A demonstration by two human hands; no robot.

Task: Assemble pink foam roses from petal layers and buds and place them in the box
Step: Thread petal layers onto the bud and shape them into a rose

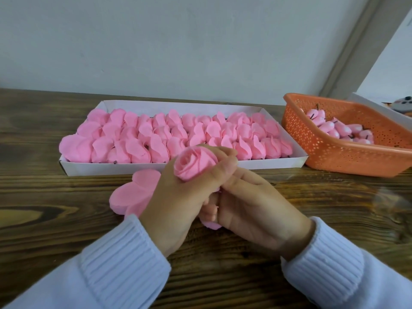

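Working on a dark wood-grain table pushed against a plain grey-white wall; grey trim runs diagonally at upper right.

Left hand, white ribbed sleeve: fingers curled shut around the pink foam rose, bloom facing up, held above the table just in front of the box. Right hand: fingers bent in under the rose base, touching the left hand's fingers; more pink foam shows between the palms, can't tell what piece.

Stack of flat pink foam petal layers lies on the table just left of the left hand, partly hidden by it.

Shallow white cardboard box behind the hands: packed with rows of pink foam roses, nearly full.

Orange perforated plastic basket right of the box, almost touching: holds pink foam buds with dark stems.
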